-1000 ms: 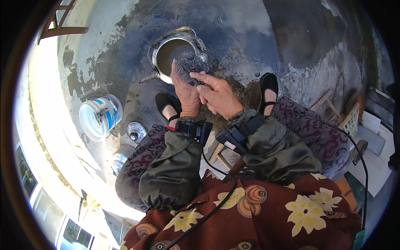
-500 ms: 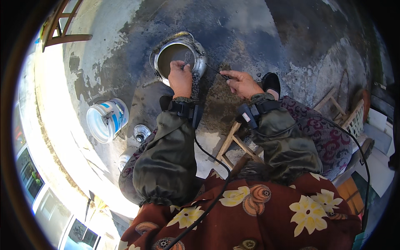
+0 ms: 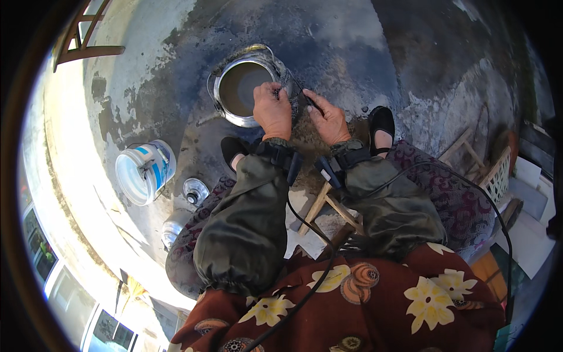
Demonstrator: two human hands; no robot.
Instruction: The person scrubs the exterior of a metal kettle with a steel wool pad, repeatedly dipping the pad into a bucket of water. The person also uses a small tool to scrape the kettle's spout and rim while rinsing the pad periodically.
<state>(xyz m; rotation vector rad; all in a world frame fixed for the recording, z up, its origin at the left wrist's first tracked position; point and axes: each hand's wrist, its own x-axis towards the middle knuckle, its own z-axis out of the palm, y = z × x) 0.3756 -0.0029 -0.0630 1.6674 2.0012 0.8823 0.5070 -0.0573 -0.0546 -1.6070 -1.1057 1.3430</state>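
Observation:
A silvery metal pot (image 3: pixel 217 97) with a wire bail handle stands on the wet floor, murky grey-brown water inside it. At its right rim, my left hand (image 3: pixel 273 114) is closed, its fingertips pinching a small dark, rough wad that is mostly hidden. My right hand (image 3: pixel 329 120) is just outside the pot on the right. Its thumb and fingers are closed on a thin dark rod (image 3: pixel 301 90), whose far end reaches the pot's darkened side. What the rod ends in cannot be seen.
To the left is a white bucket (image 3: pixel 121 176) with a blue band. A metal lid (image 3: pixel 196 191) with a black knob and another shiny metal vessel (image 3: pixel 173 227) lie nearer my knee. A wooden frame (image 3: pixel 319 208) is between my legs. A dark cable (image 3: pixel 509 258) runs along my right.
My left hand has moved right, from over the pot's mouth to its right rim. The right hand has come left, closer to the pot, still pinching the thin rod.

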